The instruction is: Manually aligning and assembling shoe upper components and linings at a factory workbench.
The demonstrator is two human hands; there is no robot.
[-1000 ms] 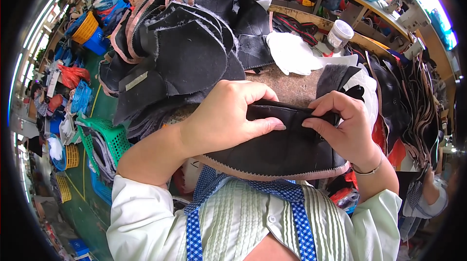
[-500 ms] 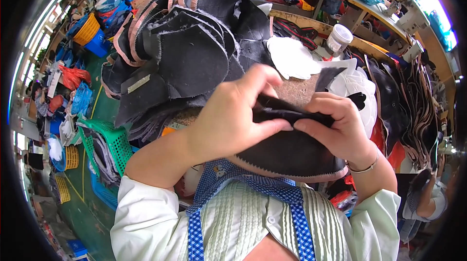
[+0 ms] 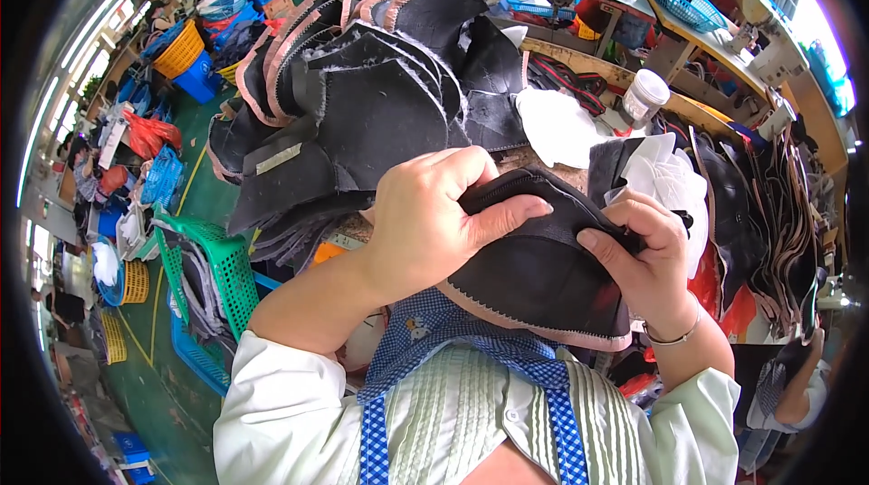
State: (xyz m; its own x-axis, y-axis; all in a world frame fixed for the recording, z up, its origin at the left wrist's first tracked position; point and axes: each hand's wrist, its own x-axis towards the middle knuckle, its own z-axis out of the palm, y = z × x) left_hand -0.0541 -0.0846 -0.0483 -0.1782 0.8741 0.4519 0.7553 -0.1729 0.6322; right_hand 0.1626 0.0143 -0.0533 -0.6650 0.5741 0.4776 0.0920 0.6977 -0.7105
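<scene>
Black piece [image 3: 543, 281] w/ pink zigzag trim, held toward worktop's [image 3: 572, 176] near edge; L hand [image 3: 425, 213] & R hand [image 3: 647, 259] both have fingers pinching its upper rim. Vs. a sec ago, thumbs are apart & fold's opened, so seam's prob. easier to reach.

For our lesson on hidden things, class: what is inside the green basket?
Inside the green basket, grey pieces show, layered together. Its bottom, and anything beneath those pieces, is covered and cannot be seen.
</scene>
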